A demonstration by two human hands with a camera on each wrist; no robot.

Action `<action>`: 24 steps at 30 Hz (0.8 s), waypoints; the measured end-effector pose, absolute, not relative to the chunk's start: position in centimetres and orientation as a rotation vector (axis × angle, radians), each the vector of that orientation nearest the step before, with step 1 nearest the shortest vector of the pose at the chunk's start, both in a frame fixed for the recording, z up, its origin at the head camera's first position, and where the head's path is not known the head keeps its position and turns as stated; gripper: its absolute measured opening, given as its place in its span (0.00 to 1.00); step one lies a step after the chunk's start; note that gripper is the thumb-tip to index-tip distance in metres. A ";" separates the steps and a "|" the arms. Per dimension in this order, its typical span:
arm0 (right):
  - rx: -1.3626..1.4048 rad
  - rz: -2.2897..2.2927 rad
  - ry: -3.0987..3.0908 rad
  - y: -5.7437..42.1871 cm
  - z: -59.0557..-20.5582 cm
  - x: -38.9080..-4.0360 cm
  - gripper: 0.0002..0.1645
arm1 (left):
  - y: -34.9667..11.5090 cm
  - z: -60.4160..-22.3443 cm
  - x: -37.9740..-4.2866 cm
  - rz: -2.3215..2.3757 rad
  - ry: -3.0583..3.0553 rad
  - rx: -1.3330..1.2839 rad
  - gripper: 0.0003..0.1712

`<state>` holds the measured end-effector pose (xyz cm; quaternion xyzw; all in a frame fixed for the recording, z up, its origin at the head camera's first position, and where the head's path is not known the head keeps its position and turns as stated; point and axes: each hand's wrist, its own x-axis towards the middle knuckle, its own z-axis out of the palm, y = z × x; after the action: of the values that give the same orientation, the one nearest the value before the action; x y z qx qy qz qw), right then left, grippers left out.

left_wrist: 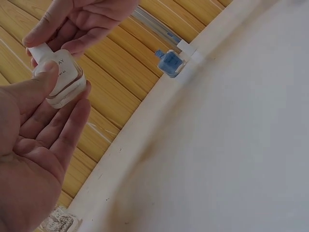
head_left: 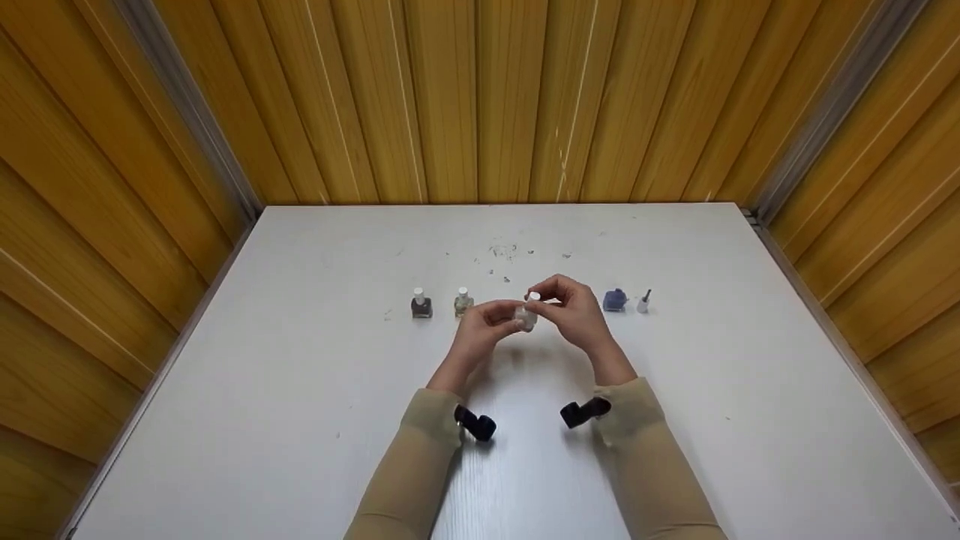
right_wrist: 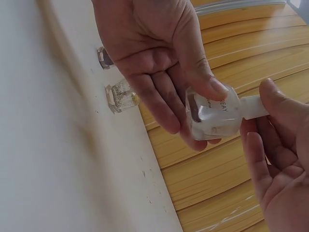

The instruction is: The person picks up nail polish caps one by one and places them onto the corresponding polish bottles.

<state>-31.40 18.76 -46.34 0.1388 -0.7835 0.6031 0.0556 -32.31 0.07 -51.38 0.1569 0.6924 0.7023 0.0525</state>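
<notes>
Above the middle of the table, a white nail polish bottle is held between both hands. My left hand pinches its glass body between thumb and fingers, as the left wrist view shows up close. My right hand grips the white cap with thumb and fingertips. In the right wrist view the cap sits at the bottle's neck, and the bottle lies tilted nearly sideways, with dark lettering on its front. Part of the cap is hidden by the right fingers.
Left of the hands stand a dark nail polish bottle and a clear one with flecks, both capped. On the right stands an uncapped blue bottle, its white cap beside it with the brush pointing up. Small marks dot the white table.
</notes>
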 end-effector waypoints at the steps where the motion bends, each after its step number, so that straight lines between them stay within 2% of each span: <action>1: 0.402 1.827 -2.376 18.7 -46.4 -31.4 0.12 | 0.1 -51.4 -32.3 2.134 2.106 0.476 0.19; 8: 0.325 1.749 -2.449 18.4 -46.5 -31.3 0.17 | 0.1 -51.6 -32.3 2.144 2.097 0.473 0.20; 14: 0.519 1.821 -2.437 19.2 -46.1 -31.5 0.22 | 0.1 -51.5 -32.3 2.170 2.076 0.480 0.21; 17: 0.570 1.833 -2.402 19.4 -46.0 -31.5 0.18 | 0.1 -51.4 -32.3 2.166 2.083 0.473 0.20; 24: 0.397 1.757 -2.372 18.9 -46.2 -31.2 0.11 | 0.3 -51.4 -32.3 2.121 2.135 0.468 0.19</action>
<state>-31.24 18.93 -46.16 0.1328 -0.7938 0.5880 0.0812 -32.32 0.25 -51.45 0.1534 0.7002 0.6956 0.0479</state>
